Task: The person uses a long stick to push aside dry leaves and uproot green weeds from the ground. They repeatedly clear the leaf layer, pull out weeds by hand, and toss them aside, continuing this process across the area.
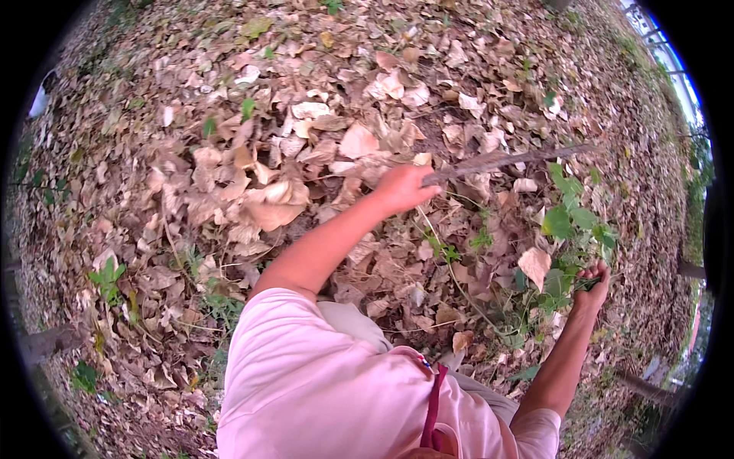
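Note:
My left hand (405,188) is closed around the near end of a long, dark grey-brown stick (505,159). The stick points to the right over the dry leaves and narrows toward its far tip. On the right, my right hand (592,284) is closed on a bunch of leafy green weeds (572,222). Broad green leaves stand up above that hand, and thin stems hang near it. A pale dry leaf (534,266) lies among the greenery beside it. One long thin vine (459,283) curves between my two arms down toward my legs.
Brown fallen leaves (229,92) cover the ground all around. A small green plant (108,280) grows at the left. Tree trunks (52,344) show near the left and right rims. Something white (38,103) is at the far left, too small to tell.

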`<state>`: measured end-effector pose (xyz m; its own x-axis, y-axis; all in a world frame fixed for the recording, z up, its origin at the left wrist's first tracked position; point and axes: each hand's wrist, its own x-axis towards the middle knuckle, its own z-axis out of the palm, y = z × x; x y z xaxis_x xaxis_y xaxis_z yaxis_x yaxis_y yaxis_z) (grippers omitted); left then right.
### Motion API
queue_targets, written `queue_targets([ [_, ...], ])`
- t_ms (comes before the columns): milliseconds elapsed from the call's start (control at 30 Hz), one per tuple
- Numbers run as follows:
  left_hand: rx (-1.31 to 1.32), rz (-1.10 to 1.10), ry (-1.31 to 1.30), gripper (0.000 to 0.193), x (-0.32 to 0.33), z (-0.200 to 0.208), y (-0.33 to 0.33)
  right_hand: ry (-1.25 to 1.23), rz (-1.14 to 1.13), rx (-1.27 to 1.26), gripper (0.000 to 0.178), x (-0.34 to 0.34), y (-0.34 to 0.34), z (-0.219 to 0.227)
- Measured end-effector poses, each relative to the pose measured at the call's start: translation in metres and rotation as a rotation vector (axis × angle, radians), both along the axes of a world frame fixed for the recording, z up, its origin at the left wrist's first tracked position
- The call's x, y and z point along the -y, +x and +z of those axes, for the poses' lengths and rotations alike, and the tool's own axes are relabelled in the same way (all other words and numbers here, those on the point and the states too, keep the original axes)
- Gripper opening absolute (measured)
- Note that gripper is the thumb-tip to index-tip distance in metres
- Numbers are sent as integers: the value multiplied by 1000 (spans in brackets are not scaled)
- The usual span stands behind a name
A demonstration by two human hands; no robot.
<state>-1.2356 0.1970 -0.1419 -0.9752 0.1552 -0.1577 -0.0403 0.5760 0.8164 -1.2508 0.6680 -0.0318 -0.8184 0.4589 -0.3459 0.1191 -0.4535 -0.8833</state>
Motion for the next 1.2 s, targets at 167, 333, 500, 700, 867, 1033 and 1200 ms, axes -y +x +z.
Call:
queue_targets([
  [167, -43, 10, 534, 21, -44, 59, -10, 225, 618, 146, 34, 179, 21, -34],
  [333, 250, -68, 1150, 21, -95, 121, -9, -255, 602, 29, 30, 272, 46, -53],
  [500, 492, -15, 1441, 23, -82, 130, -8, -177, 1033, 14, 31, 237, 42, -47],
  [700, 285, 258, 1255, 30, -43, 131, -17, 44, 387, 253, 14, 198, 11, -16],
  [867, 283, 377, 1214, 23, -16, 83, -18, 112, -357, 53, 12, -62, -1, -9],
  [1033, 323, 472, 1041, 23, -1, 49, -10, 533, -720, 34, 21, -239, 74, 44],
  [1200, 358, 483, 959, 27, -7, 27, -5, 1424, -424, 530, 34, -208, 98, -27],
])
